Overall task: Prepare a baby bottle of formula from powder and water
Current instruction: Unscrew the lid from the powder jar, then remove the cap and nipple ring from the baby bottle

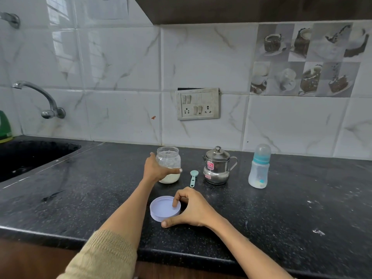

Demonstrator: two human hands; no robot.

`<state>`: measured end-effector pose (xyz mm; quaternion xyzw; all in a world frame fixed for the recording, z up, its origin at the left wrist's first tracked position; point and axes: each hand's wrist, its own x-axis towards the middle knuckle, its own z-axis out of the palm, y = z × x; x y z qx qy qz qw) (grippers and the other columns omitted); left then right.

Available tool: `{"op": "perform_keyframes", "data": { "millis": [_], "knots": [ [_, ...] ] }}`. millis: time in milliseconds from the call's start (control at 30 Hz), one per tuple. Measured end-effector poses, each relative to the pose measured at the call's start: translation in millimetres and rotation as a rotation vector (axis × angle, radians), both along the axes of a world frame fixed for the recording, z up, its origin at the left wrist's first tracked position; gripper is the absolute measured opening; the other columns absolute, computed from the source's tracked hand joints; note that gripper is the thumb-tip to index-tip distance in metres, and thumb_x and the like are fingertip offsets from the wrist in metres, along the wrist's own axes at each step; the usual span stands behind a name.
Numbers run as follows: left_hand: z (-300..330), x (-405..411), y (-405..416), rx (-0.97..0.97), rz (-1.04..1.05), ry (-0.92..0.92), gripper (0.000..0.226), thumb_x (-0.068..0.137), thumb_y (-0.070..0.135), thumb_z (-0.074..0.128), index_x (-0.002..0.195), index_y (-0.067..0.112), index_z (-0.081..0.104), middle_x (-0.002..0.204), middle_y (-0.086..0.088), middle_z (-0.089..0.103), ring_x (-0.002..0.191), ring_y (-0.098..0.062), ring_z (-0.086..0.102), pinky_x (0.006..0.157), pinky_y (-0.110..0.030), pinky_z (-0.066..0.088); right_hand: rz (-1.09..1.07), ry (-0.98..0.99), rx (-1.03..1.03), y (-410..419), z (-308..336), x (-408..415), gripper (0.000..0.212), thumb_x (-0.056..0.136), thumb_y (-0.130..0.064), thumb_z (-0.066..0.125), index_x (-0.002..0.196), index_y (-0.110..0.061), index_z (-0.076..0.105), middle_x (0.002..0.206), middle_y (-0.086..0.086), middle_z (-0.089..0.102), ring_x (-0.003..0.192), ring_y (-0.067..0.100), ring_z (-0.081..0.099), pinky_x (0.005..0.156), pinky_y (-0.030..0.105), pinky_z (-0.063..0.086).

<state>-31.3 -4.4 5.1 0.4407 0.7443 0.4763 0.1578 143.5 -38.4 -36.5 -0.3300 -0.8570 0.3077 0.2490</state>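
A clear glass jar [170, 158] with white powder in its bottom stands open on the black counter [281, 208]. My left hand [156, 168] is wrapped around its left side. The jar's lilac lid [162, 208] lies upside down on the counter nearer to me, and my right hand [193, 208] holds it by the rim, one finger inside, the thumb at its front edge. A teal measuring scoop [193, 178] lies just right of the jar. A steel lidded pot [218, 167] stands beyond it. The capped baby bottle [259, 168] with a teal collar stands at the right.
A dark sink [30, 156] is set into the counter at the left, with a wall tap [40, 97] above it and a green bottle [5, 125] at its edge. A switch and socket plate [198, 103] hangs on the tiled wall. The counter's front edge runs below my forearms.
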Motion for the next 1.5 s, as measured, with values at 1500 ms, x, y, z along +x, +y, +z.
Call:
{"op": "perform_keyframes", "data": {
  "millis": [1500],
  "knots": [
    [-35.0, 236.9, 94.1, 0.082, -0.585, -0.164, 0.061, 0.094, 0.023, 0.051, 0.147, 0.009, 0.023, 0.151, -0.008, 0.030, 0.140, -0.025, 0.029, 0.115, -0.040, 0.025, -0.646, 0.409, -0.135, 138.3, 10.1, 172.1, 0.054, 0.092, -0.025, 0.058, 0.141, -0.014, 0.039, 0.141, 0.006, 0.049, 0.128, 0.021, 0.048, 0.106, 0.034, 0.039]
  ]
}}
